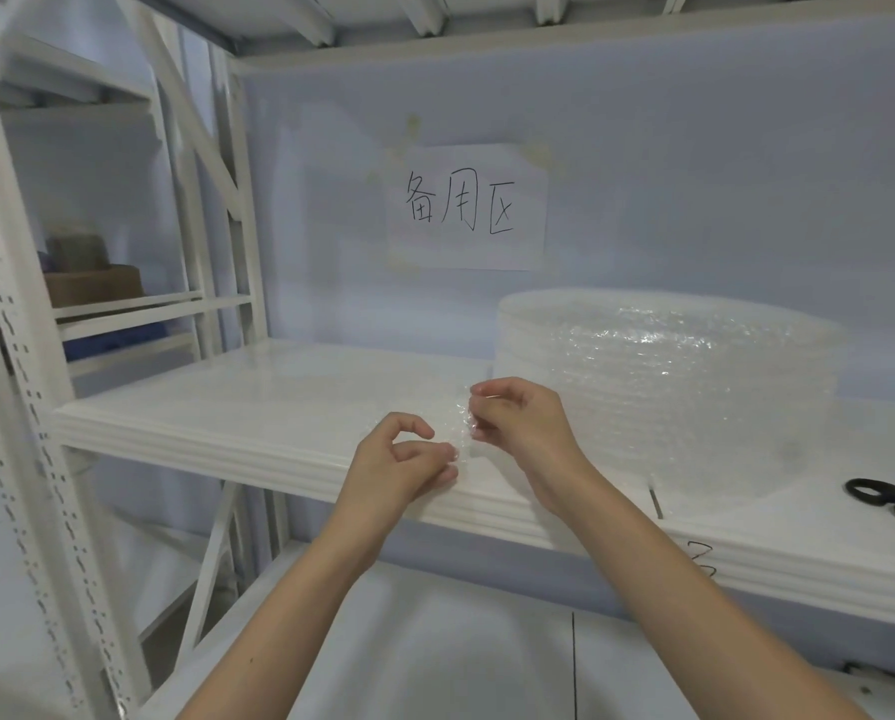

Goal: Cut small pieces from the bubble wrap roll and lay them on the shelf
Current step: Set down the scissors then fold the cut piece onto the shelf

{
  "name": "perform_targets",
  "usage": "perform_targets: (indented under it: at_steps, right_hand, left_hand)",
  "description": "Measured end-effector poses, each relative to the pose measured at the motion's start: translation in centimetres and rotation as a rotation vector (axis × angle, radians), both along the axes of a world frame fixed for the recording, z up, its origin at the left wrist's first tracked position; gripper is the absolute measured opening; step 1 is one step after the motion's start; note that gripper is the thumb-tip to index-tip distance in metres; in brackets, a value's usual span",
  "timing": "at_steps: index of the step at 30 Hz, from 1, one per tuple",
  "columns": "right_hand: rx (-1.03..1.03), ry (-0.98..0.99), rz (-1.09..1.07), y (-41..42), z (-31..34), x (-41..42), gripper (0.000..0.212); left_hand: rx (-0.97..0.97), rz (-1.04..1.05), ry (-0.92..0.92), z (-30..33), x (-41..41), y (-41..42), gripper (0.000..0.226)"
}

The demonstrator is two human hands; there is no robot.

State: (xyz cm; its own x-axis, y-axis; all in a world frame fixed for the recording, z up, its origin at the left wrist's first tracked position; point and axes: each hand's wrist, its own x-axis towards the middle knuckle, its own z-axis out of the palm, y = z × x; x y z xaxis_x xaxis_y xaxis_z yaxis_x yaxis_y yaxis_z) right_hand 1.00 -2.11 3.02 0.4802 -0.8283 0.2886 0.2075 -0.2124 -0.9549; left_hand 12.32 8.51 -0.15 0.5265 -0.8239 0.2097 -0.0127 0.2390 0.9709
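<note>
Both forearms reach up and forward from the bottom of the view, converging over the front edge of the white shelf [258,407]. The left hand [401,459] is turned with its back to the left, wrist slightly bent, its forefinger arched above and its thumb and lower fingers pinched on the left edge of a small piece of bubble wrap [456,423]. The right hand [521,415] sits a little higher and just beside it, knuckles up, fingers curled inward, gripping the piece's right edge between thumb and fingertips. The clear piece is stretched between the two hands, held just above the shelf's front edge, near the middle of the shelf's length.

The bubble wrap roll [663,392] stands on end on the shelf, just behind and to the right of the right hand, toward the back wall. Black-handled scissors [889,498] lie flat on the shelf by its right edge, well apart from both hands. A sheet of paper with handwritten characters [466,207] is taped to the wall above the shelf.
</note>
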Motion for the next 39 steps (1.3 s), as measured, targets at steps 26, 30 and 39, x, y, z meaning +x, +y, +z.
perform_targets:
  at_steps: [26, 30, 39]
  right_hand:
    - [-0.007, 0.285, -0.072, -4.8, -1.7, 5.8, 0.033]
    - [-0.047, 0.360, -0.109, -5.2, -1.7, 6.5, 0.029]
    - [-0.247, 0.526, -0.179, -5.7, -1.7, 7.0, 0.028]
  left_hand:
    - [0.050, 0.381, -0.300, 1.4, 10.3, -1.6, 0.010]
    - [0.075, 0.413, -0.338, 0.5, 11.0, -2.2, 0.015]
    - [0.099, 0.435, -0.440, 0.0, 11.6, -2.3, 0.017]
